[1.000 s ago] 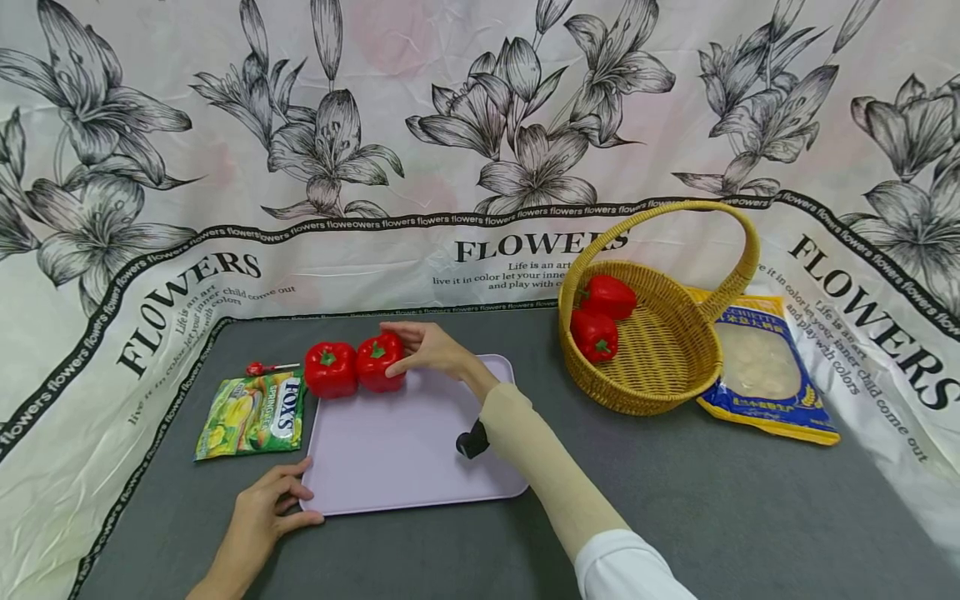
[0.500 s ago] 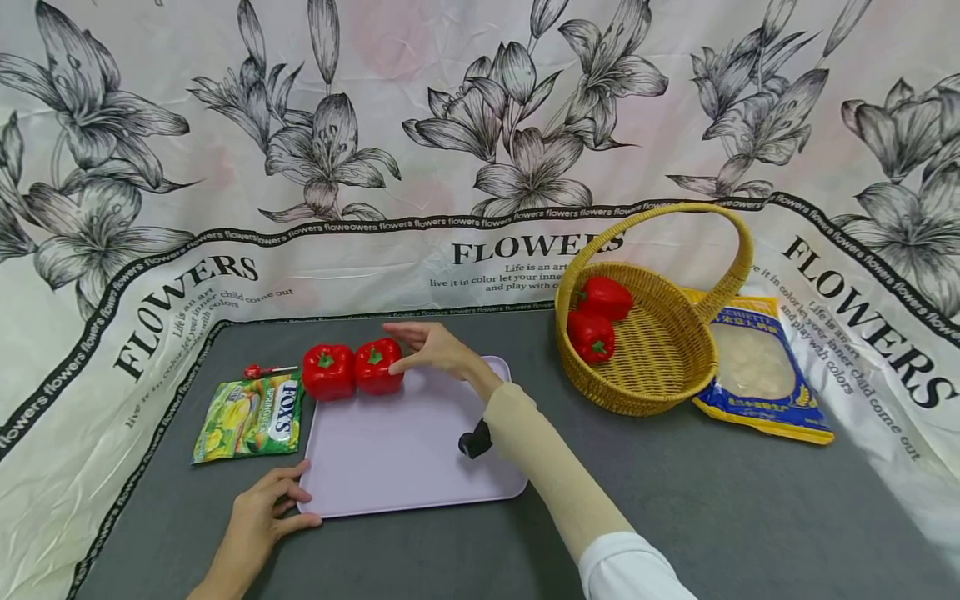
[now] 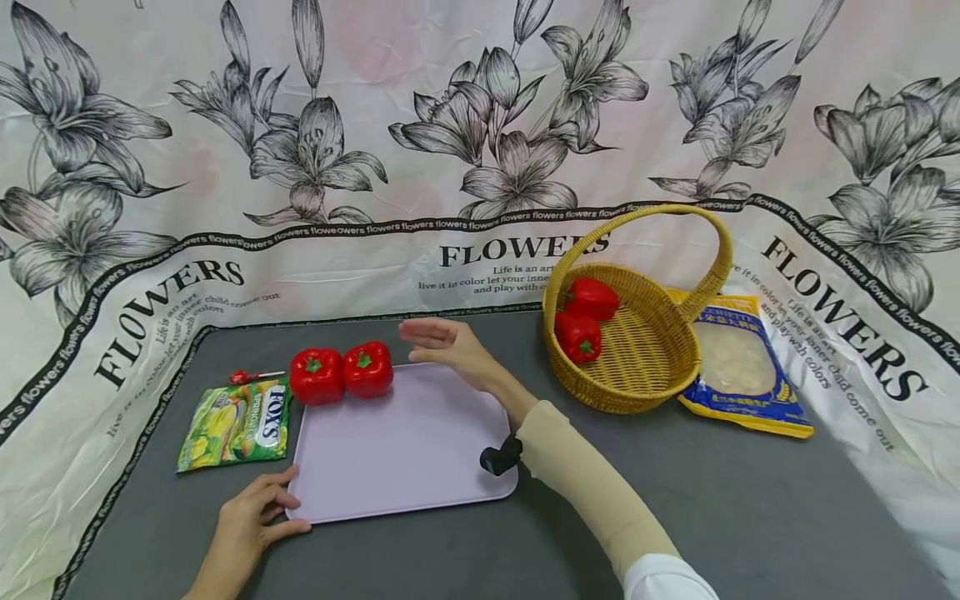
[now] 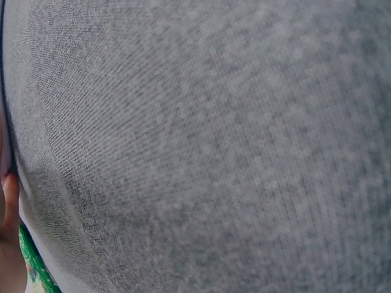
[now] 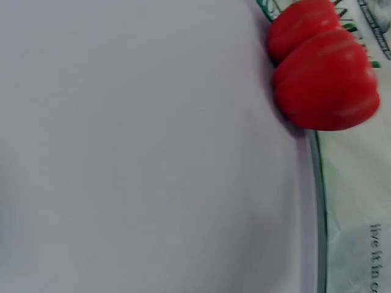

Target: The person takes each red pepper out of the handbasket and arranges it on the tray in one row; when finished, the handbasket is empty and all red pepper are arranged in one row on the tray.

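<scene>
A pale lilac tray [image 3: 405,446] lies on the grey table. Two red bell peppers, a left one [image 3: 317,377] and a right one [image 3: 367,371], sit side by side at its far left corner, stems up. My left hand [image 3: 251,517] holds the tray's near left corner, index finger at the side rim and thumb at the front rim. To the right of the peppers, over the tray's far edge, my right hand [image 3: 459,354] is apart from them with fingers extended and nothing in it. The right wrist view shows the closer pepper [image 5: 327,82] at the tray's rim.
At right stands a yellow wicker basket [image 3: 645,400] with a tall handle and two red bell peppers [image 3: 588,300] inside. Behind it lies a blue and yellow packet [image 3: 742,367]. A green Fox's bag [image 3: 232,425] and a small red-ended tool [image 3: 240,377] lie left of the tray.
My right hand has let go of the right pepper and drawn away to the right. The left hand keeps its place at the tray corner. The whole head view has shifted slightly.
</scene>
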Action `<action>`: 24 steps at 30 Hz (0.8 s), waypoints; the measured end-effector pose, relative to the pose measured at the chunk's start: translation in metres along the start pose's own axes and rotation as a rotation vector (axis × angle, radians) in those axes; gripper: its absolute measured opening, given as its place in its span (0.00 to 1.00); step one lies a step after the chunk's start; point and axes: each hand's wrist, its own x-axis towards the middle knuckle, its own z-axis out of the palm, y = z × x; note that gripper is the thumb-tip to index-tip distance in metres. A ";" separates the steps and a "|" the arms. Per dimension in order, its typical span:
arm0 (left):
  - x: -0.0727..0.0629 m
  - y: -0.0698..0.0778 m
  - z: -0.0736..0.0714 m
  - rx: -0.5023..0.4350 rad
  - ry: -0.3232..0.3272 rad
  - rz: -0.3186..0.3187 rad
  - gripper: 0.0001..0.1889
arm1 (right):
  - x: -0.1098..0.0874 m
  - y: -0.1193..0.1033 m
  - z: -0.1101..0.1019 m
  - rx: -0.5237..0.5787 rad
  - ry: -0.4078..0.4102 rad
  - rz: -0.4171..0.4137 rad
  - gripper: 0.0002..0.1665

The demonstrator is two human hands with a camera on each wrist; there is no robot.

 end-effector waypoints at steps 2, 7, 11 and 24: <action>0.000 0.000 0.000 0.006 -0.004 -0.008 0.17 | -0.008 -0.005 -0.006 0.003 -0.001 -0.019 0.28; 0.001 0.001 -0.001 0.007 -0.030 -0.039 0.16 | -0.032 -0.019 -0.025 -0.045 0.004 -0.080 0.29; 0.001 0.002 -0.001 -0.001 -0.040 -0.047 0.16 | -0.050 -0.032 -0.044 -0.073 0.009 -0.117 0.30; 0.001 0.003 -0.002 0.028 -0.039 -0.051 0.17 | -0.114 -0.076 -0.111 -0.200 0.099 -0.160 0.24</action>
